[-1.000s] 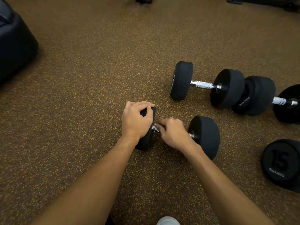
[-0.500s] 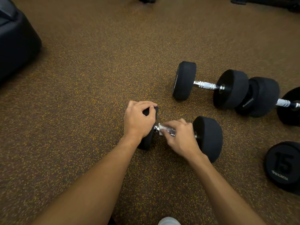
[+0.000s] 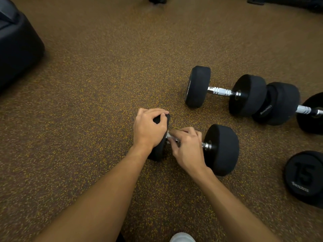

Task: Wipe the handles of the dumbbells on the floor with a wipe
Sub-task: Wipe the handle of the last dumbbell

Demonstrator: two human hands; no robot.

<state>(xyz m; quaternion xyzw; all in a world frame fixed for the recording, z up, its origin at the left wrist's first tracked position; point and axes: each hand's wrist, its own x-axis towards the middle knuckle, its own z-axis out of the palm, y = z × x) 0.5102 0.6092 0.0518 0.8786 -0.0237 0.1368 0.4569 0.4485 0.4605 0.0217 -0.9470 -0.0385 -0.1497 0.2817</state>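
Though mostly hidden, wipe [image 3: 169, 136] under right fingers [image 3: 183, 132], on dumbbell handle [image 3: 207, 145].

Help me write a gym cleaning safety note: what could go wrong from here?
1. The near dumbbell has round heads, and only the left hand gripping one head steadies it. It may roll and pinch the right hand.
2. The wipe shows as a small scrap under that hand, so the bare handle end by the other head could get missed.
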